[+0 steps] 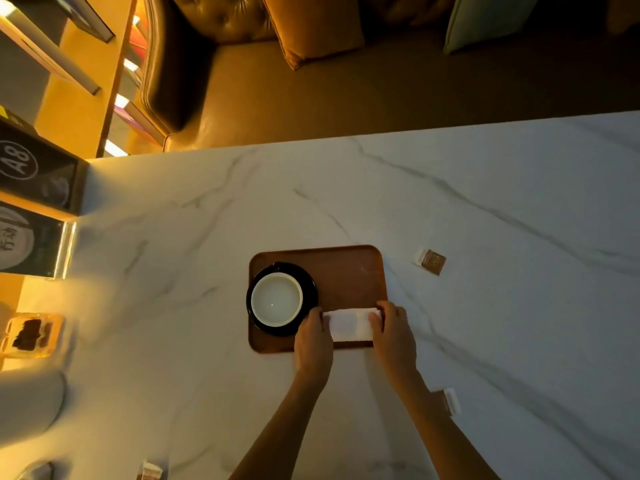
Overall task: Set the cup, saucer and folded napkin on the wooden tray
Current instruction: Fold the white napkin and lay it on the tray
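Observation:
A brown wooden tray (346,271) lies on the white marble table. On its left half stands a black saucer (310,289) with a white-lined empty cup (276,300) on it. A white folded napkin (349,324) lies flat on the tray's near right part. My left hand (313,341) holds the napkin's left end, its fingers beside the saucer. My right hand (393,336) holds the napkin's right end at the tray's near right corner. Both hands cover the napkin's ends.
A small brown sachet (430,260) lies right of the tray, another (450,401) by my right forearm. A glass dish of dark packets (29,336) and black sign stands (38,174) sit at the left edge. A leather sofa (311,81) lies beyond the table.

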Demonstrator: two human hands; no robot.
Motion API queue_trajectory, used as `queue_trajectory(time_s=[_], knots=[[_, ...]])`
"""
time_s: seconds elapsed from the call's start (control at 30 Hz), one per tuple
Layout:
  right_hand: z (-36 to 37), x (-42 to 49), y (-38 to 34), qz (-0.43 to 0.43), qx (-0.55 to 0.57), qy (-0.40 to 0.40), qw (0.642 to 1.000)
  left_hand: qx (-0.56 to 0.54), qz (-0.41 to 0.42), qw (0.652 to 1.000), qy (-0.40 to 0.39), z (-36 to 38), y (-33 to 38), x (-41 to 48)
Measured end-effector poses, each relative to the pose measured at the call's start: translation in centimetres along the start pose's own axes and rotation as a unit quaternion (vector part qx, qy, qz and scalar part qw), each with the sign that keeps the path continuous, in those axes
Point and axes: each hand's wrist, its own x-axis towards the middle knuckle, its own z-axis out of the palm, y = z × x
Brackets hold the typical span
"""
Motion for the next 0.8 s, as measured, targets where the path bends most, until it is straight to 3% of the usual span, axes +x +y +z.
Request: queue_trajectory(time_s=[0.17,0.33,0.53,0.8], knots=[[0.0,-0.7,0.6,-0.044,-0.017,0.057,0.997,0.114,0.112,0.986,0.040,0.5,-0.9,-1.5],[0.1,-2.7,2.9,-0.222,-0.154,0.018,0.963,0.228,0.263,0.935,-0.068,2.1,-3.1,-3.5],[1.0,-2.6,4.1,-0.229,-0.280,-0.057,0.931,0.297,0.276,0.907,-0.115,2.8,-3.8,-3.0],[2.1,-2.0,4.6,-0.221,-0.269,-0.075,0.934,0.288,0.297,0.907,-0.085,3.1,-4.7,-2.1]])
